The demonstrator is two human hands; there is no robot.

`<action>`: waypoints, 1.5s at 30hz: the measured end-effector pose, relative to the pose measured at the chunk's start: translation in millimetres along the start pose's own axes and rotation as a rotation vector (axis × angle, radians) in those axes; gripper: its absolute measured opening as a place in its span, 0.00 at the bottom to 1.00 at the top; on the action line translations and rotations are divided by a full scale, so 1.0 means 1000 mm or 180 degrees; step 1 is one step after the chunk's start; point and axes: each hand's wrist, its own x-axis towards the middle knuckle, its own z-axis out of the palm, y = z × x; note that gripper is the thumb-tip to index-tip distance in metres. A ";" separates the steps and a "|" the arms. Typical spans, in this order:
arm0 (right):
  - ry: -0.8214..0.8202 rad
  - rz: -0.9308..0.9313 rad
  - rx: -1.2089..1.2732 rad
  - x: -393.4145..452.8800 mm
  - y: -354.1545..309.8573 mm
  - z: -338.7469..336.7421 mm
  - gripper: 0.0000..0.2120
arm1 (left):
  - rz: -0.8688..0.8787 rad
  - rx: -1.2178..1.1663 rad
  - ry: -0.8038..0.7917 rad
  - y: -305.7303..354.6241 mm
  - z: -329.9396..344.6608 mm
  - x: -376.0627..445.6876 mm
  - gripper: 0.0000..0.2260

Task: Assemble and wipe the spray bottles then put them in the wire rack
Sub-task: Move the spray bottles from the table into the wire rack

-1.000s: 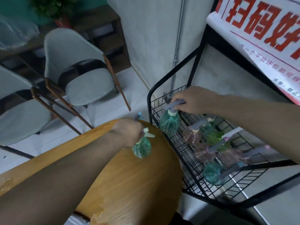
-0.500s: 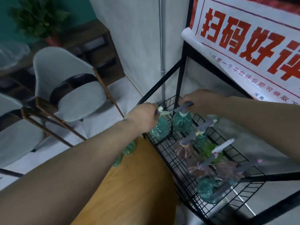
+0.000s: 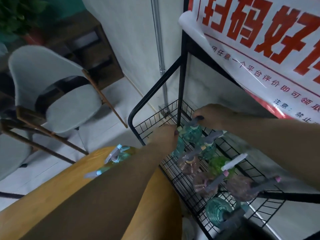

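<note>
Both hands reach into the far end of the black wire rack point(image 3: 149, 119): the right hand point(image 3: 213, 116) curls round the grey trigger head of an upright teal bottle point(image 3: 192, 132), and the left hand point(image 3: 164, 137) grips a second teal bottle point(image 3: 178, 148), mostly hidden behind its knuckles. Nearer in the rack, pink, green and teal bottles lie blurred and overlapping, so their count is uncertain. Two more spray bottles point(image 3: 117, 155) rest on the orange worktop point(image 3: 43, 201) to the left, partly covered by the left forearm.
</note>
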 end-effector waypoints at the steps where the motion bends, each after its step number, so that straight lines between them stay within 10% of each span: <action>1: -0.0003 -0.0017 0.0029 0.001 0.002 0.001 0.07 | -0.0004 -0.0034 -0.0017 0.001 0.003 0.002 0.10; 24: -0.0157 0.0034 -0.0239 0.000 -0.015 -0.006 0.24 | 0.0022 -0.0466 0.0024 -0.008 0.006 -0.005 0.21; 35: 0.0238 -0.0761 0.0102 0.003 -0.131 -0.005 0.15 | -0.0423 -0.0431 0.0563 -0.127 -0.019 -0.077 0.11; 45: -0.0118 -0.1188 -0.0237 0.048 -0.228 0.055 0.18 | -0.0842 0.0266 0.0035 -0.229 0.004 -0.120 0.24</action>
